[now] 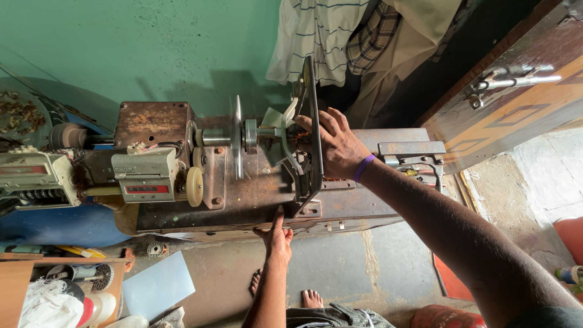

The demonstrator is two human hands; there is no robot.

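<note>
**Winding frame gripped on the coil machine**

Winding frame (308, 130), a dark flat former standing on edge on the machine's spindle (212, 137), sits at the middle of the rusty winding machine (255, 194). The fingers (328, 124) of the right hand (337, 149) are curled over the frame's rim and closed on it, with reddish copper wire just visible beneath them. The left hand (276, 237) lies flat and open, its fingers pressed up against the machine's front edge and holding nothing.

Judging by this, the step in hand looks like seating or adjusting the frame on the shaft while the body is steadied. Any following move would call for a firm grip on the rim and keeping fingertips clear of the wire.

A metal disc (235, 136) stands on the spindle to the left, and a counter box (146, 176) beyond it. How the wire is laid under the palm is hidden, and the left part of the machine is cluttered and hard to read.
</note>
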